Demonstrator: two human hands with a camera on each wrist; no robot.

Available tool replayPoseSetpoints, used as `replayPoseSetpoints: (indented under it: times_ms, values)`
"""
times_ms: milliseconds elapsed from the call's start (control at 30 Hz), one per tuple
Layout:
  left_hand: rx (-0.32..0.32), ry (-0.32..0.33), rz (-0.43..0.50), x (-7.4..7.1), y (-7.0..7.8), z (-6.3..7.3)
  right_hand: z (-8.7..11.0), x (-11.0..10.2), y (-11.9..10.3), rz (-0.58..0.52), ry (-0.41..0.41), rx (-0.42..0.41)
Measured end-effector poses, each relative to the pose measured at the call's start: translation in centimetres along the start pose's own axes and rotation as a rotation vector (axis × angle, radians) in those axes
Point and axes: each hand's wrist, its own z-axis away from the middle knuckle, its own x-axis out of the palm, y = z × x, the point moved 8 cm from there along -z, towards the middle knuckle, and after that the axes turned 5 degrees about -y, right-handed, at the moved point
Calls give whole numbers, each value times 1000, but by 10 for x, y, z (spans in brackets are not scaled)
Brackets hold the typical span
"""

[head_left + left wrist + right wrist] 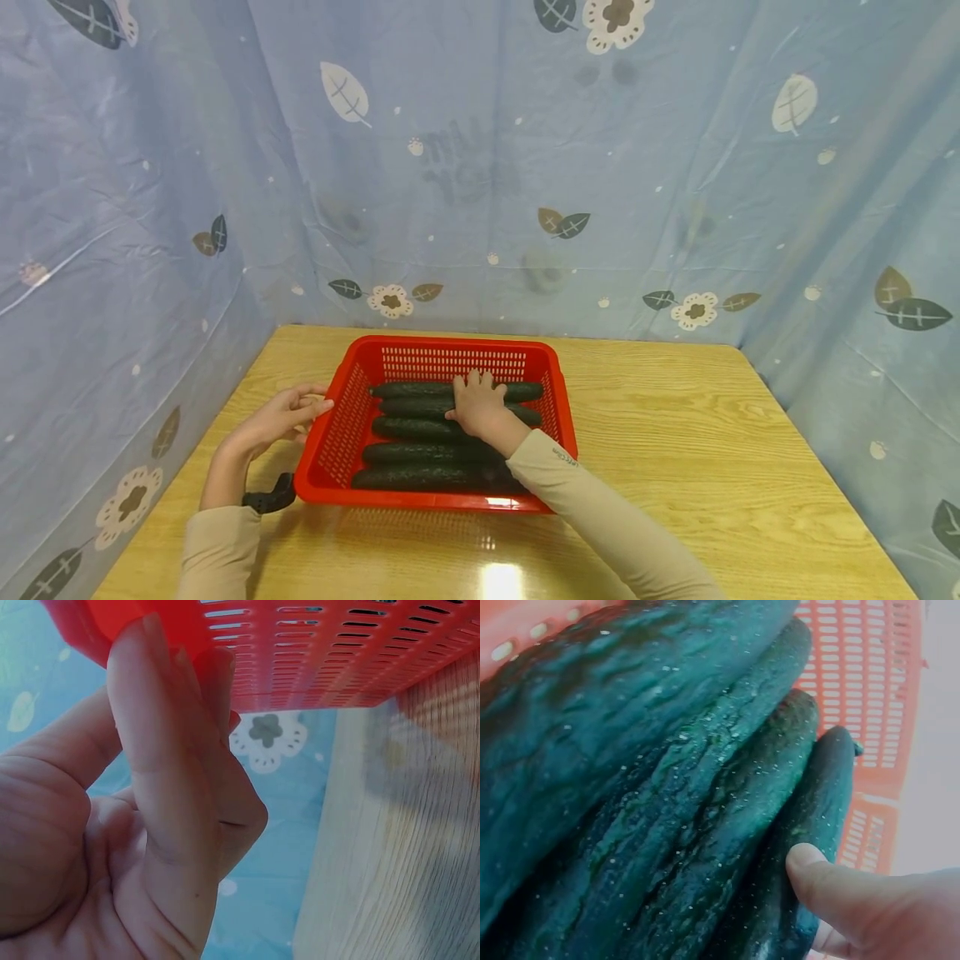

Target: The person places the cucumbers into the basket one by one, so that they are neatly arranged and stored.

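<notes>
A red plastic basket (pixel 442 500) holds several long dark green cucumbers (pixel 427 477), lying side by side crosswise. At the basket's left rim is my left hand (pixel 279 419), its fingers holding the edge; the left wrist view shows the fingertips (pixel 154 634) against the red rim. My right hand (pixel 480 407) reaches inside and grips a cucumber (pixel 829 787) toward the far side. In the right wrist view the thumb (pixel 810 859) lies on that cucumber's side, while the other fingers are mostly hidden behind it. In the head view, those fingers spread over the farthest cucumber (pixel 408 390).
The basket stands on a light wood-grain table (pixel 675 450), left of its middle. Blue patterned cloth (pixel 465 167) hangs behind the table and along both sides. A black strap piece (pixel 272 494) sits at my left wrist, close to the basket's near left corner.
</notes>
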Motion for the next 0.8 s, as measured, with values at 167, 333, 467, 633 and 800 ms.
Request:
replayPoseSetpoints:
  times_ms: [167,333,467,633,800]
  values:
    - [9,1,3,1,-1,0,0,0,3,-50,-12,-19]
    - [7,15,11,2,-1,0,1,-2,7,-90,-34,-42]
    - [11,39,12,1,2,1,2,-5,11,-108,-34,-51]
    - [11,68,1,-1,5,2,4,-6,18,-136,-25,-66]
    - [3,91,-24,-3,6,2,8,-9,27,-176,-4,-88]
